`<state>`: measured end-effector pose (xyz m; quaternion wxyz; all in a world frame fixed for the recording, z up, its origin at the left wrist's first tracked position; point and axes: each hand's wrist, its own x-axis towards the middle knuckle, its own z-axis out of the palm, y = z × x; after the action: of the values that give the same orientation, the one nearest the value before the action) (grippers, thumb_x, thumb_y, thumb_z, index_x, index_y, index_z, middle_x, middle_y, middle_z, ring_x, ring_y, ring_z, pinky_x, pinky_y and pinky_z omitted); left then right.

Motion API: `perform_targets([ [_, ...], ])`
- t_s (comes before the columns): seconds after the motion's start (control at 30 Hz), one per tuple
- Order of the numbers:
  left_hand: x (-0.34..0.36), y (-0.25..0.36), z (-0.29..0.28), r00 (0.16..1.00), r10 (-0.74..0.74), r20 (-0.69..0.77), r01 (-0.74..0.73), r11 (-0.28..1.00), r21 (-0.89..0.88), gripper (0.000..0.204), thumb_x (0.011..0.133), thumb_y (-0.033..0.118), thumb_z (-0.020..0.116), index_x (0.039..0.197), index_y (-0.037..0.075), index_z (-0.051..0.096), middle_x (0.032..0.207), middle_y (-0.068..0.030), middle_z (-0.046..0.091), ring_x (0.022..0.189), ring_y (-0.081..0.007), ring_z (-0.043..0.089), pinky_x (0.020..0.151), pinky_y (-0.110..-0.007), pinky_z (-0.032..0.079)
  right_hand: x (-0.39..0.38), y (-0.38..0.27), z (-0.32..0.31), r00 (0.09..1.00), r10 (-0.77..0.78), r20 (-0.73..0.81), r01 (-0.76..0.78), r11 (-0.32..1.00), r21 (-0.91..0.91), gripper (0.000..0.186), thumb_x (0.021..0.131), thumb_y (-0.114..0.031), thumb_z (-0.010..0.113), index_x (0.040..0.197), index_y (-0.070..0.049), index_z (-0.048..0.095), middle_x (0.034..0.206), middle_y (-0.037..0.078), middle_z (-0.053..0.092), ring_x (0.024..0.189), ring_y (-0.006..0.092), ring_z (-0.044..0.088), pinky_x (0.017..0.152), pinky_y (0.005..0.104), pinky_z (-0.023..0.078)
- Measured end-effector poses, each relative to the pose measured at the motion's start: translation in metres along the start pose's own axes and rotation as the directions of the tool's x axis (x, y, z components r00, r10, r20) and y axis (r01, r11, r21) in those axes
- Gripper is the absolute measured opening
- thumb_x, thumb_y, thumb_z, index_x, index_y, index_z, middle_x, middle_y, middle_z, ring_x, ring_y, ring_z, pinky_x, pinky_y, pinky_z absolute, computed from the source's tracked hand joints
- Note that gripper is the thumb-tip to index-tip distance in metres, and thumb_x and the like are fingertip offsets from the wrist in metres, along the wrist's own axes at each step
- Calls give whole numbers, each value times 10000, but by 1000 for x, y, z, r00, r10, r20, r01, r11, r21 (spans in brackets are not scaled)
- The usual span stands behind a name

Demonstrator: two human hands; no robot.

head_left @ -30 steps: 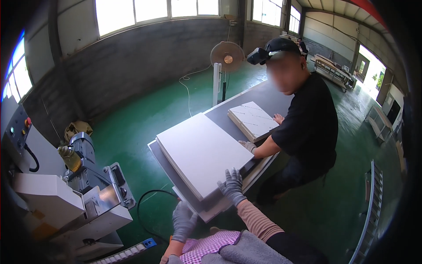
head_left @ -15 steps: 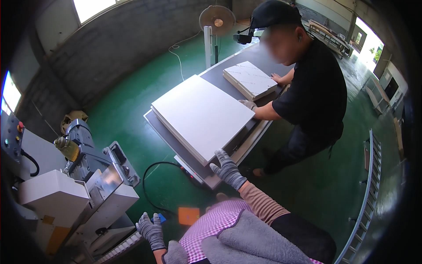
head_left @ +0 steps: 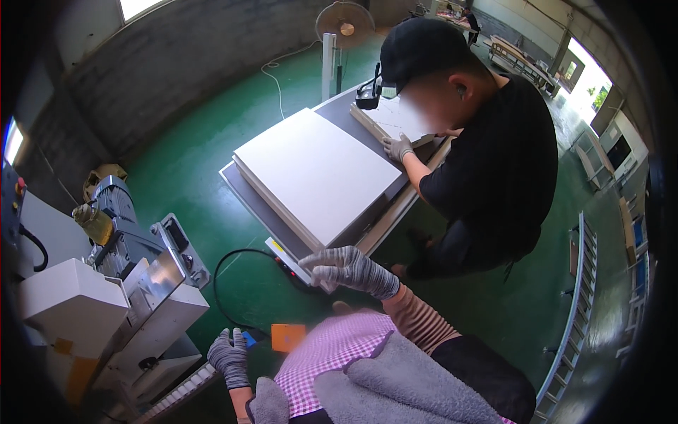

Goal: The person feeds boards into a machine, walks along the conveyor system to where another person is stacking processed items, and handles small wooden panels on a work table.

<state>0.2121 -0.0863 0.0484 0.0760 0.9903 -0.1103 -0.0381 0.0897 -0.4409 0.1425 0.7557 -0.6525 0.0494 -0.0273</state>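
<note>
My right hand [head_left: 342,272], in a striped grey glove, reaches over the near corner of the table [head_left: 233,182], just below the stack of white panels [head_left: 314,177]; its fingers are apart and slightly bent, and I cannot tell whether they touch the edge. My left hand [head_left: 227,359], gloved alike, hangs low at the lower left, fingers apart with nothing in them, near a white machine [head_left: 74,300]. A smaller stack of patterned panels [head_left: 385,111] lies farther along the table, under the hands of a co-worker [head_left: 498,169] in black.
An orange object [head_left: 288,338] and a black cable [head_left: 219,304] lie low by the machine. A roller conveyor [head_left: 568,318] runs along the right. A fan [head_left: 345,21] stands behind the table. Other people [head_left: 470,21] are at work in the far background.
My left hand has dropped away from the table's corner to the lower left. My right hand has moved leftward and turned sideways. The co-worker bends lower, a gloved hand now on the smaller stack.
</note>
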Motion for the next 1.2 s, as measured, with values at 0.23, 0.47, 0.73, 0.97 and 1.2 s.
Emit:
perform_targets([
  [0.23, -1, -11, 20, 983, 52, -177, -56, 998, -16, 438, 899, 421, 569, 1072, 51, 726, 888, -151, 719, 819, -334, 678, 791, -438, 513, 5, 37, 15, 931, 363, 44, -350, 919, -183, 432, 951, -323, 640, 1274, -38, 617, 988, 92, 708, 913, 157, 661, 830, 306, 535],
  [0.47, -1, -23, 28, 970, 95, -225, -101, 995, -16, 415, 885, 398, 589, 1047, 42, 725, 775, -128, 695, 737, -315, 660, 721, -432, 501, -6, -17, 43, 918, 209, 336, -163, 973, -161, 463, 932, -391, 639, 1275, -79, 632, 1109, 124, 683, 1073, 224, 630, 991, 364, 461],
  [0.73, 5, -15, 21, 982, 145, -121, -146, 989, -7, 430, 895, 426, 578, 1059, 57, 726, 808, -127, 705, 767, -324, 665, 739, -445, 502, 9, -27, 27, 945, -65, 321, 19, 989, 144, 498, 963, -320, 579, 1340, 3, 542, 974, 134, 694, 679, 126, 657, 663, 254, 551],
  [0.97, 4, -18, 28, 967, 161, -196, -169, 985, -24, 425, 887, 431, 583, 1030, 60, 733, 829, -153, 698, 778, -333, 661, 728, -435, 504, 12, -45, 36, 935, 73, 346, -69, 997, -23, 430, 946, -190, 617, 1335, -22, 546, 1054, 102, 677, 862, 132, 659, 778, 252, 554],
  [1.2, 0, -30, 31, 974, 153, -167, -160, 987, -26, 446, 891, 426, 563, 1056, 44, 723, 860, -164, 704, 796, -345, 660, 744, -450, 502, 4, -6, 54, 964, 114, 242, -51, 967, -251, 395, 941, -225, 634, 1311, -93, 594, 1168, 158, 658, 1088, 211, 620, 927, 338, 506],
])
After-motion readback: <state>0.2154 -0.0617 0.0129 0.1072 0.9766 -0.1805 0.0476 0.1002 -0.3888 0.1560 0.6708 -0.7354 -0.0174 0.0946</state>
